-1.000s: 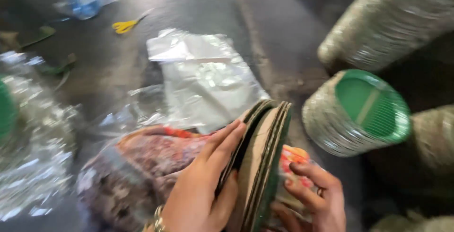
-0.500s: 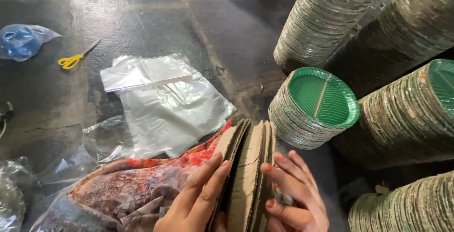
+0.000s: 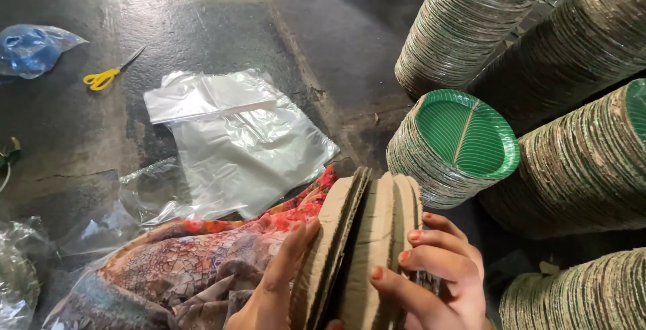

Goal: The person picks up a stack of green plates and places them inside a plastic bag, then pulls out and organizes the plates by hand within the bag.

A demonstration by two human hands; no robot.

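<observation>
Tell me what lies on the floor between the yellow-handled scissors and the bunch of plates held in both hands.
In the head view, a pile of clear plastic bags lies between the scissors and the held plates, with patterned red cloth next to the plates.

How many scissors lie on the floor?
1: the yellow-handled scissors lie at upper left, beside the blue bag. Others may be hidden.

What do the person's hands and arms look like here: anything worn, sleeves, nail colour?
Both hands are bare, no gloves. The right hand has red-orange polish on its nails; the left hand shows no ring, and its nails face away. No sleeves show, as the wrists run off the bottom edge. Patterned red and brown cloth lies under the left hand.
</observation>
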